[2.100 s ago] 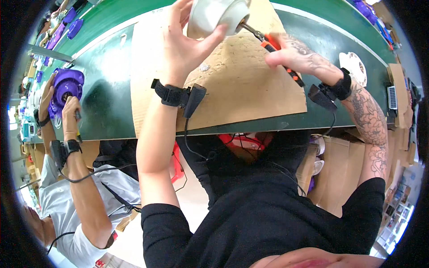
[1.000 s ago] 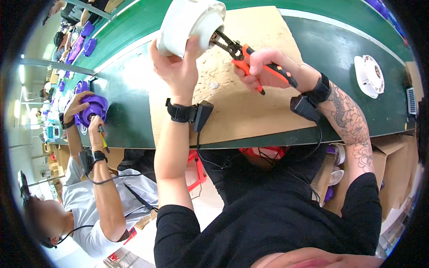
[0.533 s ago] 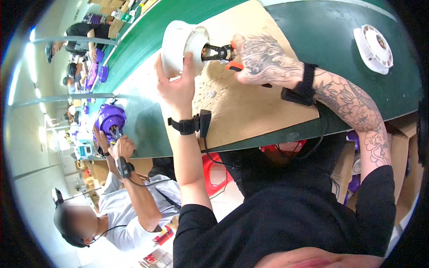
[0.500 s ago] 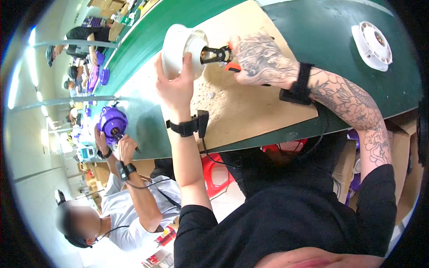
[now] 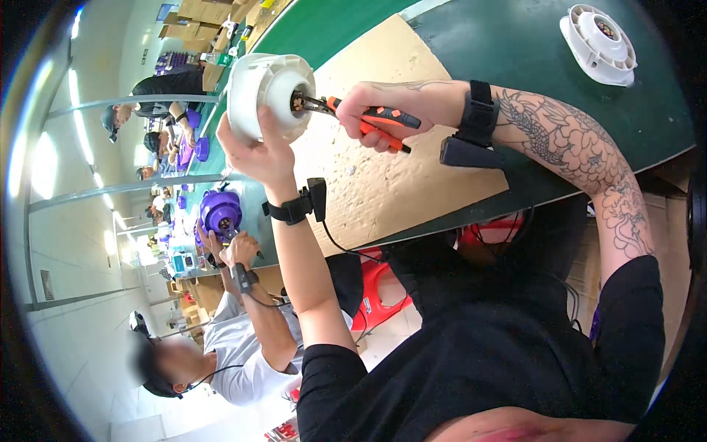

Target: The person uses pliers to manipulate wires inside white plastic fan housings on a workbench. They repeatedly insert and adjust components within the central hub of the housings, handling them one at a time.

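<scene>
My left hand (image 5: 261, 151) grips a white round plastic housing (image 5: 250, 92) by its rim and tilts its hollow centre toward my right. Copper-coloured parts show inside that centre. In my right hand (image 5: 368, 110) is a pair of pliers (image 5: 390, 116) with black and orange handles. Their jaws reach into the housing's central opening, at the copper parts; whether they pinch anything is too small to tell. Both hands are above a brown cardboard sheet (image 5: 398, 199) on the green table.
A second white housing (image 5: 600, 44) sits at the table's far right. To my left, a person in a grey shirt (image 5: 250, 353) works with pliers on a purple housing (image 5: 219, 210). Further back, more people stand along the green table (image 5: 515, 37). A red stool (image 5: 379, 295) is below the table edge.
The housing and both hands have shifted left in view. My right hand has turned, so the plier handles now point right, and the jaws sit at the housing's centre.
</scene>
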Tool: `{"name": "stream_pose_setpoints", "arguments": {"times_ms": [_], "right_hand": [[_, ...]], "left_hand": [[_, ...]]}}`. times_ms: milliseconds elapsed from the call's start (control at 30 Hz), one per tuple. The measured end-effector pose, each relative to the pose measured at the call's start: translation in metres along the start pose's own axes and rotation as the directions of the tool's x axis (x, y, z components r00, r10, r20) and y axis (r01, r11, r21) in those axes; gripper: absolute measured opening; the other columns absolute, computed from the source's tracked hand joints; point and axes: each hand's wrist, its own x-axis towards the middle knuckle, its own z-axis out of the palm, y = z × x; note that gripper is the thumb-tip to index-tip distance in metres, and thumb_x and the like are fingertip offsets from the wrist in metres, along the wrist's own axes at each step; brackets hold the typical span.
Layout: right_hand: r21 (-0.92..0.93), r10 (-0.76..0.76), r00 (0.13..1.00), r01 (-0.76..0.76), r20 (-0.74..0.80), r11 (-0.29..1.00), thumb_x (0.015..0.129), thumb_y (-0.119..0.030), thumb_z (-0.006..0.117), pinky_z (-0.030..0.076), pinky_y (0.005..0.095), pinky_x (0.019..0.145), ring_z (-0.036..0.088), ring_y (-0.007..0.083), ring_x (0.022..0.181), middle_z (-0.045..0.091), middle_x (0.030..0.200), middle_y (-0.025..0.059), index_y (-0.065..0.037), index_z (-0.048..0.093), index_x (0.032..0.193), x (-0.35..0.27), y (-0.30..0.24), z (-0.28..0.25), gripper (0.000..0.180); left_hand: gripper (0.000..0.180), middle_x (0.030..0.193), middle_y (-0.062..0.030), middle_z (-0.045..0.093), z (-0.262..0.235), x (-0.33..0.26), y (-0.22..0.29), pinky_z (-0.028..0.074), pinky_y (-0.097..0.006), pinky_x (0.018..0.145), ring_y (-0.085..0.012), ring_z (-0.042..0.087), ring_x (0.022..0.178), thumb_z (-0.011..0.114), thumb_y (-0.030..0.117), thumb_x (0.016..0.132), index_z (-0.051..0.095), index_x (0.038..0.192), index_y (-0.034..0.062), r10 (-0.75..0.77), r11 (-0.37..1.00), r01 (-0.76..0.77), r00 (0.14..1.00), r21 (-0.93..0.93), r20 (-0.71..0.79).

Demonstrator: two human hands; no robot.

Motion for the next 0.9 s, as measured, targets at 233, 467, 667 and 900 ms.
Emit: {"name": "stream_pose_setpoints", "arguments": {"times_ms": [233, 467, 667, 900], "right_hand": [[-0.927, -0.568, 0.801, -0.337, -0.19, -0.165, 0.071, -0.034, 0.078, 0.049, 0.0446, 0.088, 0.069, 0.0358, 0.091, 0.071, 0.093, 0.0206, 0.001, 0.062, 0.105, 0.003, 0.019, -0.01, 0.051], [-0.825, -0.114, 0.895, -0.341, -0.432, 0.45, 0.07, -0.037, 0.071, 0.046, 0.0428, 0.063, 0.064, 0.0318, 0.074, 0.067, 0.078, 0.0122, -0.002, 0.067, 0.084, 0.007, 0.006, -0.014, 0.038], [-0.203, -0.055, 0.989, 0.026, -0.14, 0.979, 0.08, -0.038, 0.061, 0.036, 0.0299, 0.049, 0.047, 0.013, 0.054, 0.045, 0.064, 0.0021, -0.012, 0.051, 0.073, 0.0, -0.006, -0.013, 0.03], [-0.312, 0.06, 0.974, -0.128, -0.219, 0.941, 0.074, -0.039, 0.064, 0.041, 0.034, 0.05, 0.049, 0.0178, 0.051, 0.047, 0.06, 0.0036, -0.009, 0.055, 0.077, 0.007, -0.005, 0.004, 0.032]], "left_hand": [[0.056, 0.092, -0.0258, 0.074, 0.016, 0.032, 0.026, 0.057, -0.043, 0.083, -0.0375, 0.075, 0.089, 0.081, 0.043, 0.081, 0.07, 0.107, -0.0059, -0.306, 0.846, -0.014, 0.806, 0.532, 0.507], [0.082, 0.116, -0.027, 0.07, 0.017, 0.066, 0.007, 0.055, -0.038, 0.091, -0.0317, 0.07, 0.106, 0.075, 0.059, 0.083, 0.059, 0.134, -0.0038, -0.513, 0.848, 0.277, 0.639, 0.451, 0.572], [0.07, 0.122, -0.0186, 0.06, 0.005, 0.02, 0.001, 0.053, -0.036, 0.086, -0.0234, 0.062, 0.109, 0.074, 0.04, 0.094, 0.043, 0.135, -0.0077, -0.378, 0.904, 0.419, 0.873, -0.079, 0.309], [0.053, 0.103, -0.0273, 0.064, 0.013, 0.002, 0.021, 0.052, -0.05, 0.076, -0.0438, 0.066, 0.091, 0.068, 0.045, 0.097, 0.051, 0.114, -0.0027, -0.062, 0.98, 0.052, 0.997, 0.19, 0.043]]}}
